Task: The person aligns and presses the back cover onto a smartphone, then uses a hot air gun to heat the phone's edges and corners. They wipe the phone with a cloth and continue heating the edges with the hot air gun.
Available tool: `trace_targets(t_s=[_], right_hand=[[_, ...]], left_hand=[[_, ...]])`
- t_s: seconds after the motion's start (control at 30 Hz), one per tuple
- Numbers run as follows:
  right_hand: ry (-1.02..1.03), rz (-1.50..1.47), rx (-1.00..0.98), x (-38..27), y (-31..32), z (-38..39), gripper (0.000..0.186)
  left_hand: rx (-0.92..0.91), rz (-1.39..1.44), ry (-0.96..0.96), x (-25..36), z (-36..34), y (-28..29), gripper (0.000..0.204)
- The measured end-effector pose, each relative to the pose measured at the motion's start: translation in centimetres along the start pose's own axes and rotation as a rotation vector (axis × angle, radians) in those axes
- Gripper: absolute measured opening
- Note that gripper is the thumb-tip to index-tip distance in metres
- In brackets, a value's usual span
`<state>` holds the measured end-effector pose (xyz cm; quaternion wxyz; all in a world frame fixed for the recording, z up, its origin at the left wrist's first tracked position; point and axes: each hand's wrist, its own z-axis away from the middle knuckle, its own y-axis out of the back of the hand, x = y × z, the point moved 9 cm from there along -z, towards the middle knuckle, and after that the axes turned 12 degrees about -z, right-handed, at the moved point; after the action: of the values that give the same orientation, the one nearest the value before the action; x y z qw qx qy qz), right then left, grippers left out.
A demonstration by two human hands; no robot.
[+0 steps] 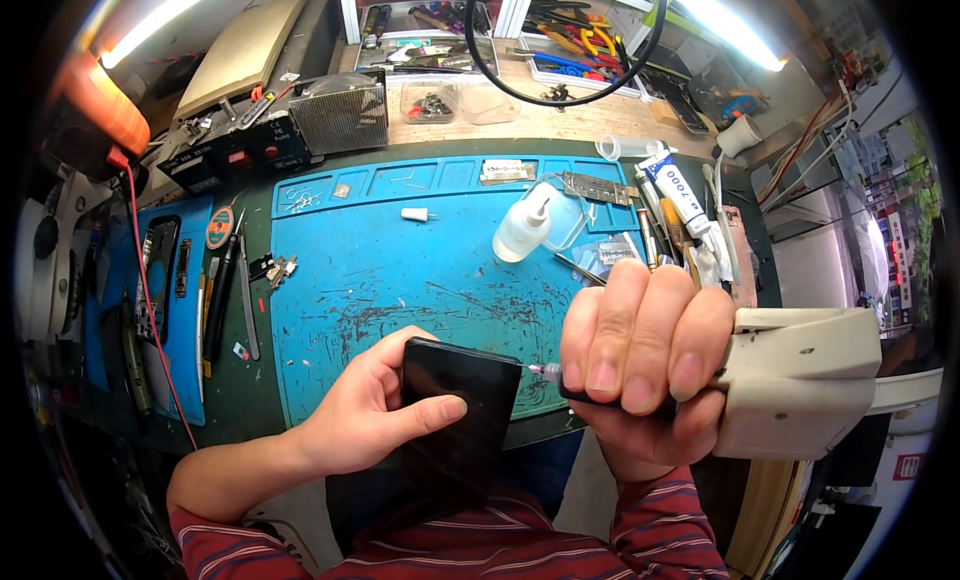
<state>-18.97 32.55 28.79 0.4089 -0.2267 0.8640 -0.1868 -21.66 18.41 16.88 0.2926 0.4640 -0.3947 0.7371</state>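
Note:
My left hand [365, 410] grips a black smartphone [478, 385], thumb across its dark face and fingers behind it. The phone is tilted above the front of the blue work mat [350, 310]. Wrapped in the fist of my right hand [645, 350] is a beige hand tool [800, 380] with a boxy body and a thin, needle-like tip. That tip points left and meets or nearly meets the phone's upper right edge; actual contact is too small to make out. My fingers hide the tool's middle.
A white dropper bottle [522, 228] and its small white cap [418, 215] stand on the mat. At right lie a glue tube [672, 192] and several tools. Tweezers [248, 305] and an opened phone frame [158, 275] are at left. Overhead hangs a black ring [565, 102].

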Motion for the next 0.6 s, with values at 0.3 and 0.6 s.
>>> trace_targets(t_s=[0.3,0.6], right_hand=[[-0.01,-0.003,-0.024,0.03,-0.02,-0.07,0.023],[-0.019,0.002,0.02,-0.04,0.05,0.1,0.024]], left_hand=[[0.002,-0.007,0.006,-0.19,0.03,0.09,0.031],[0.005,0.016,-0.001,-0.19,-0.04,0.02,0.032]])
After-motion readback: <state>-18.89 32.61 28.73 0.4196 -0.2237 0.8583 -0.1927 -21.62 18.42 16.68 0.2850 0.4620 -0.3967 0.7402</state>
